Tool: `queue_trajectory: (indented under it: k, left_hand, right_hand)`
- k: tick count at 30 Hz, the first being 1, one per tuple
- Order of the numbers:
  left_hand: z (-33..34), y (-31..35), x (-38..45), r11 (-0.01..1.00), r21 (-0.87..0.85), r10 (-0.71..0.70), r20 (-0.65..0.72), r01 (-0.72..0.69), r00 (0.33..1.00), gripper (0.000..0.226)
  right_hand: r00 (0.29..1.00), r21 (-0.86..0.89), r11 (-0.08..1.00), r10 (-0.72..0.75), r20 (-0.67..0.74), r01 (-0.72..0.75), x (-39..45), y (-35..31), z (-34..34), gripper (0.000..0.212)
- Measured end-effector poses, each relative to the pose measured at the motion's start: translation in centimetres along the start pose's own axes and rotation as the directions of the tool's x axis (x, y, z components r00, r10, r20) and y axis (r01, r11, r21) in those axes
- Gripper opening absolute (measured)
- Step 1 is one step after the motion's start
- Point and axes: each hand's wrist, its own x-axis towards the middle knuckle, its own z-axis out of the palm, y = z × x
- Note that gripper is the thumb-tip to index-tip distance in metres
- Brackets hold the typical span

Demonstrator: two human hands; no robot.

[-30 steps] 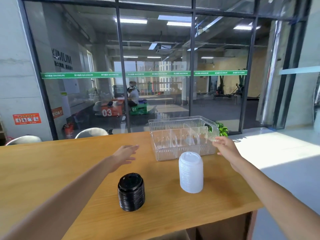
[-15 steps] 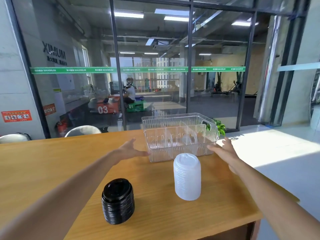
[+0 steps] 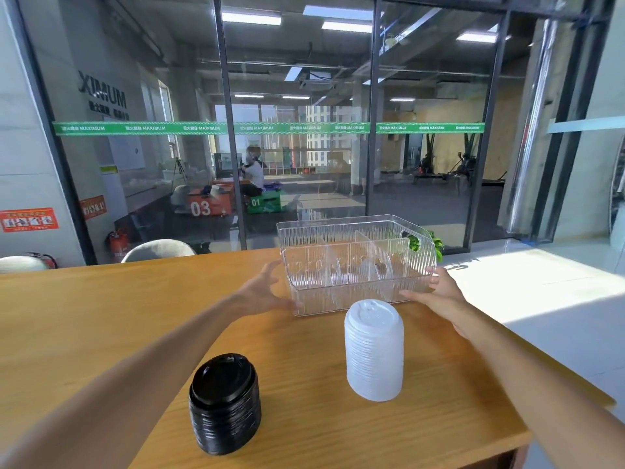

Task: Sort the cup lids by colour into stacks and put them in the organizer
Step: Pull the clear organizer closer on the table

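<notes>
both hands have closed in from a second ago, left hand point(image 3: 262, 294) and right hand point(image 3: 439, 292) now spread wide on the clear organizer point(image 3: 355, 262) ends, black stack point(image 3: 225, 404) and white stack point(image 3: 373, 350) just nearside of it, sorted, likely ready to load.

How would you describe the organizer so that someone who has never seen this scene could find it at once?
Start at the long wooden table in front of the glass wall. At its far edge, beyond the black lid stack and the white lid stack, sits the organizer, with the left hand and right hand at its sides. It alone is see-through: a ribbed clear bin with dividers inside.
</notes>
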Motion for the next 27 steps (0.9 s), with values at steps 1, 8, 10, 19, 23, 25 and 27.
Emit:
queue_trajectory:
  k: [1, 8, 10, 19, 23, 25, 27]
  left_hand:
    - [0.1, 0.0, 0.1, 1.000, -0.004, 0.005, -0.008, -0.005, 1.000, 0.130]
    - [1.0, 0.1, 0.6, 0.997, 0.048, 0.068, -0.060, -0.065, 0.996, 0.117]
    - [0.7, 0.1, 0.6, 0.995, 0.065, 0.074, -0.064, -0.070, 0.995, 0.111]
    - [-1.2, -0.4, -0.5, 0.997, 0.021, 0.078, -0.086, -0.076, 0.993, 0.102]
    - [-2.4, -1.1, -1.5, 0.997, -0.004, 0.081, -0.089, -0.081, 0.993, 0.092]
    - [-3.1, -1.4, -2.2, 0.997, -0.007, 0.073, -0.093, -0.074, 0.993, 0.091]
    - [-3.9, -1.8, -2.9, 0.997, -0.007, 0.073, -0.096, -0.074, 0.993, 0.089]
  right_hand:
    - [1.000, -0.003, 1.000, -0.002, -0.011, 0.002, 0.0, 0.0, 0.0, 0.114]
    - [0.999, -0.048, 0.999, -0.009, -0.034, 0.007, -0.1, -1.0, -0.1, 0.118]
    - [0.999, -0.078, 0.997, -0.017, -0.044, 0.013, -0.2, -1.3, -0.1, 0.118]
    - [0.998, -0.160, 0.986, -0.046, -0.042, 0.038, -1.0, -3.4, 0.4, 0.099]
    - [0.998, -0.204, 0.978, -0.050, -0.035, 0.042, -1.6, -4.8, 0.9, 0.084]
    - [0.998, -0.221, 0.974, -0.054, -0.013, 0.050, -2.0, -5.7, 1.2, 0.082]
    - [0.998, -0.251, 0.966, -0.063, 0.012, 0.064, -2.5, -6.6, 1.5, 0.081]
